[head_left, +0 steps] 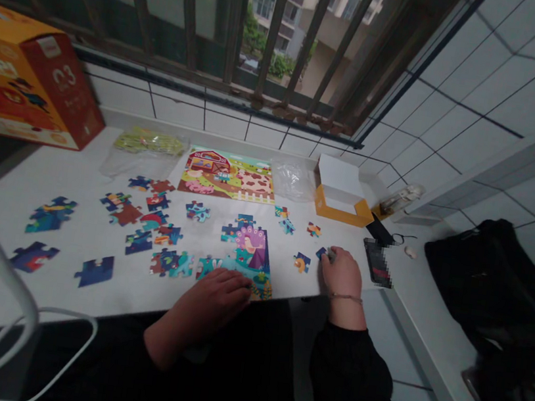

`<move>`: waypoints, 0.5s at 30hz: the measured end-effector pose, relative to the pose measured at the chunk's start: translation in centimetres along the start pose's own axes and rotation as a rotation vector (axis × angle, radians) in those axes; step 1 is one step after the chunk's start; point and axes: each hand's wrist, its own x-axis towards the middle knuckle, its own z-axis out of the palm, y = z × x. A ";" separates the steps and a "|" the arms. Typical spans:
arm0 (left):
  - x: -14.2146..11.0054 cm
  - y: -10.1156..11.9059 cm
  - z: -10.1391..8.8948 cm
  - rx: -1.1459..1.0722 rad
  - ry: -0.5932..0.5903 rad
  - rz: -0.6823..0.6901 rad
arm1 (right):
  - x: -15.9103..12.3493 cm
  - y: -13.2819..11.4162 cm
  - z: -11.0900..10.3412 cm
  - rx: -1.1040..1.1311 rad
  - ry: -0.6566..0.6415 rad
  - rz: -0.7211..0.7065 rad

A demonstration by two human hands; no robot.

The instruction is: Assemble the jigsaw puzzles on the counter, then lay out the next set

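My right hand (342, 276) is closed at the right of the work area, with a small dark blue puzzle piece (321, 253) pinched at its fingertips. Close to its left lies a blue puzzle piece with a yellow shape (302, 263). My left hand (217, 293) rests flat, fingers stretched over the near edge of a partly joined puzzle (260, 252). That puzzle shows a purple peacock, and the hand hides its lower left part. Joined pieces with teal and brown (171, 263) sit just left of this hand.
Several loose puzzle pieces (139, 241) spread across the left of the white counter. Behind them are a farm picture board (228, 175), plastic bags (293, 181) and an open yellow box (341, 204). A phone (378, 262) lies right; a large orange box (30, 81) stands left.
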 end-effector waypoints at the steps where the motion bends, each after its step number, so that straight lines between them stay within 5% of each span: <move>1: 0.0 0.0 0.0 0.002 -0.002 0.000 | 0.4 0.2 0.2 -0.011 -0.014 0.005; 9: 0.2 0.4 -0.4 0.028 -0.003 0.002 | 2.0 2.1 -0.9 0.289 -0.181 0.160; 15: 0.0 0.1 0.1 0.026 -0.014 0.002 | 1.9 1.9 -1.4 0.534 -0.186 0.226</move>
